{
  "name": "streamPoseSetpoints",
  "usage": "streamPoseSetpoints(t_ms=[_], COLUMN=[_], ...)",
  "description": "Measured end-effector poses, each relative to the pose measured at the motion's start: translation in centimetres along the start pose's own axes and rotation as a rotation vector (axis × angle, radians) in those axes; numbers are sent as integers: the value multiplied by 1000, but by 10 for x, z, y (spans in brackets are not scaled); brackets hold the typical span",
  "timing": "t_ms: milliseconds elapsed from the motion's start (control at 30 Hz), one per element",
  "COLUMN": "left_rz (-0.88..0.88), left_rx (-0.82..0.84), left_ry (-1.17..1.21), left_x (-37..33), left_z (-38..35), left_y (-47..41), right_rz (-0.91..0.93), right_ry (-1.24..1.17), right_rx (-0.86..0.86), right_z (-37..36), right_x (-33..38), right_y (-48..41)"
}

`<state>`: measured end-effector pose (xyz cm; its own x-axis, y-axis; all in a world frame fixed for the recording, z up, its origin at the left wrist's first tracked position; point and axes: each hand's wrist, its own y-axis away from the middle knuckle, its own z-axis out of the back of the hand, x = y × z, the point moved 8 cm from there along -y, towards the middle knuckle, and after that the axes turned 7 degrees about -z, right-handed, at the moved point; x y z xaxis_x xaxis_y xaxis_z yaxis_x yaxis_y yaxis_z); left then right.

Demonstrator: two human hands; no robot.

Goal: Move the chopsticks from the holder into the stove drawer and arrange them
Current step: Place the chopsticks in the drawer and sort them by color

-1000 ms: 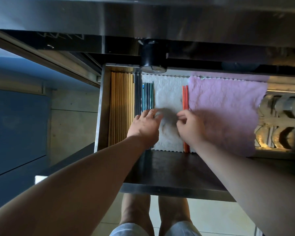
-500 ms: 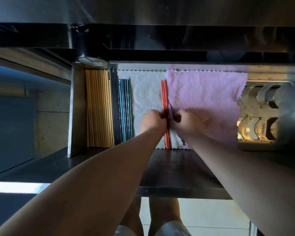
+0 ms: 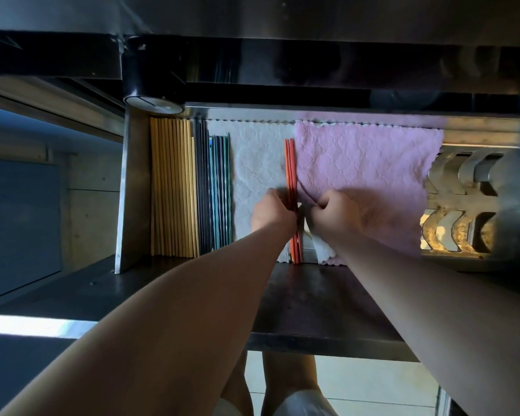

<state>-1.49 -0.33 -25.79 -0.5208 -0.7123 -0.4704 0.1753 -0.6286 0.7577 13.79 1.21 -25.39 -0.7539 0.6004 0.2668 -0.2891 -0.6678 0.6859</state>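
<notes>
Left hand [image 3: 272,213] grips drawer's [image 3: 126,190] red chopsticks [image 3: 290,163]; right hand [image 3: 335,216], maybe cloth [image 3: 367,169].

This is a kitchen. A steel stove front with a black control knob [image 3: 152,85] spans the top of the frame. Below it, an open metal drawer [image 3: 126,190] holds neat rows of chopsticks [image 3: 174,190] laid on cloths [image 3: 367,175]. Pale floor tiles [image 3: 373,385] show at the bottom edge.

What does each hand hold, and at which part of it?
The left hand grips the red chopsticks a little below their middle. The right hand seems to pinch the pink cloth at its left edge.
</notes>
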Motion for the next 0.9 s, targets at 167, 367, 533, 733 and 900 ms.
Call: streamPoseSetpoints(t_ms=[167,367,533,733,900], left_rz=[21,28,26,-32,-37], left_rx=[-31,-61,-80,-52,-77], left_ry=[17,27,-29,-94,-137], left_x=[5,14,28,29,31], left_z=[6,24,43,50,50], left_y=[1,2,-3,-1,0], right_rz=[59,77,123,131,105], right_ry=[-11,-185,-115,-119,4], right_rx=[-11,119,236,34,-71], right_z=[2,-17,-32,-19,-15], right_x=[8,22,34,43,65], right_y=[2,10,18,21,4])
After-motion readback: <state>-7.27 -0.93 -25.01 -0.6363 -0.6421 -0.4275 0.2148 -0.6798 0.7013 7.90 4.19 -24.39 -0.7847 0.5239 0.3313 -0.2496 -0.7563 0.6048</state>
